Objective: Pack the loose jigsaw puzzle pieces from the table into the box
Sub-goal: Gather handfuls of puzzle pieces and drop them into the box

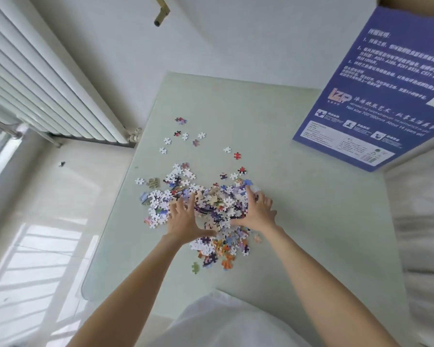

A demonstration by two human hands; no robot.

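Puzzle pieces [211, 206] lie heaped mid-worktop [311, 221], strays behind; the box [376, 96] stands far right, radiator [43, 83] left.

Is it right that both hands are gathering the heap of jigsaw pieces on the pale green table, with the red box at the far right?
Not quite: the box is blue, not red, as the head view shows. Both the left hand and right hand do gather the heap of jigsaw pieces on the pale green table.

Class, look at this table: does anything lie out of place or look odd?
Yes: stray pieces lie scattered beyond the main pile that both hands are gathering. A small dark bit lies on the floor; whether it's a piece is unclear.
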